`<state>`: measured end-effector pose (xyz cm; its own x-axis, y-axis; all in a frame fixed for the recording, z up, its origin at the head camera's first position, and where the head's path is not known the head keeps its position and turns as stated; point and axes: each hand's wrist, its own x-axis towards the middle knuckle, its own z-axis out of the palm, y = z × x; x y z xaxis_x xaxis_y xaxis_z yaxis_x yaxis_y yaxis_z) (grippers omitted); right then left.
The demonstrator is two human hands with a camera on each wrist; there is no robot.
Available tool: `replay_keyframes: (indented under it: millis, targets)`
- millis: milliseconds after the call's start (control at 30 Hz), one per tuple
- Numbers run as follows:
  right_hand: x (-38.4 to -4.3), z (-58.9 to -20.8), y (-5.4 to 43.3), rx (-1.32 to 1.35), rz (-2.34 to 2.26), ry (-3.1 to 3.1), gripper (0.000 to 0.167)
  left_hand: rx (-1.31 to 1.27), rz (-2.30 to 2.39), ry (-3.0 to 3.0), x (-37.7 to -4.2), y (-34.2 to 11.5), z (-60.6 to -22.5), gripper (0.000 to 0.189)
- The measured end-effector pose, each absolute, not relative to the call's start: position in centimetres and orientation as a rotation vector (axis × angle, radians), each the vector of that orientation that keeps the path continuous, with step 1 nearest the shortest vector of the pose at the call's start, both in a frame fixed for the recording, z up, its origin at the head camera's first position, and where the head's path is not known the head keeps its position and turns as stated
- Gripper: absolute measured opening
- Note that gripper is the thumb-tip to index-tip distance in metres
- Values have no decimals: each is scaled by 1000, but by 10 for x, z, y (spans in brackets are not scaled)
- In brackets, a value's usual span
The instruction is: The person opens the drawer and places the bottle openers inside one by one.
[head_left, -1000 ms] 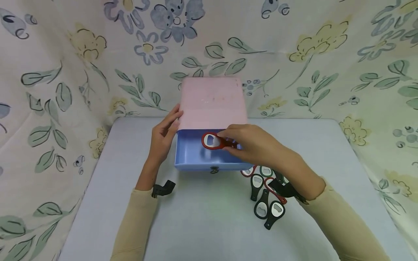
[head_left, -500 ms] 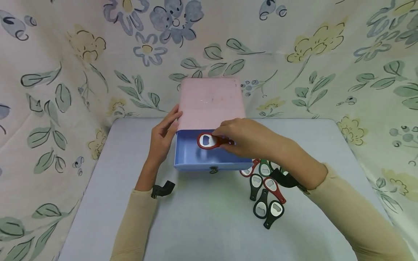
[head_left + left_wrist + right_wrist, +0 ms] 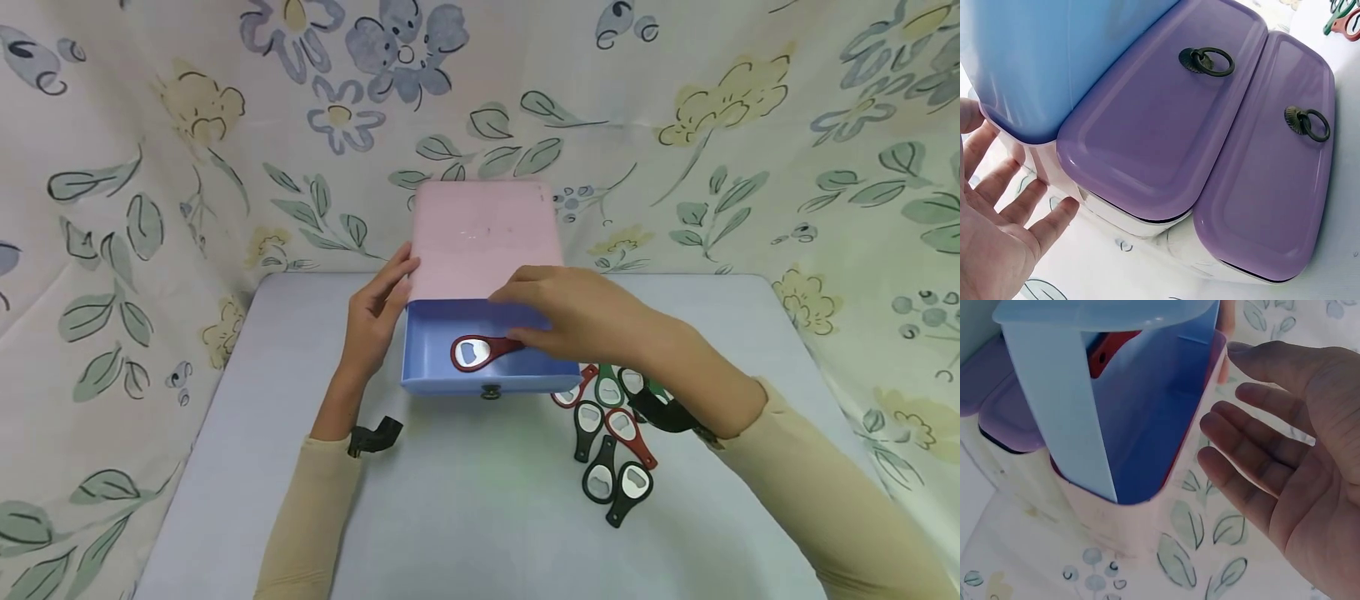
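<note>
A red bottle opener with a metal plate lies in the pulled-out blue drawer of a pink-topped box. My right hand is over the drawer's right part, thumb near the opener's handle end, fingers extended and apart with nothing between them. In the right wrist view the red handle shows inside the drawer. My left hand rests its fingertips along the box's left side, palm off it. The left wrist view shows those straight, spread fingers by the pink casing.
Several more bottle openers lie on the white table right of the drawer: black, red and green. My right wrist partly covers the pile. Two purple drawer fronts with ring pulls sit below the pulled-out drawer. A floral cloth hangs behind.
My right hand has let go of the red bottle opener, which now lies lower in the drawer. The right fingers have spread apart. The left hand has stayed at the box's side.
</note>
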<state>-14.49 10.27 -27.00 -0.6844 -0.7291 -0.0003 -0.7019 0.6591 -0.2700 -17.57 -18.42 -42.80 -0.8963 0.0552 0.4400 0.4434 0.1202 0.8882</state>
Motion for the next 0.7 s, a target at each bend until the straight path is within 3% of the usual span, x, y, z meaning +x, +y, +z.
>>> replay_keyframes:
  millis: [700]
  targets:
    - [-112, -295, 168, -1055, -723, 2930, 42, -480, -1821, -2117, -175, -183, -427, 40]
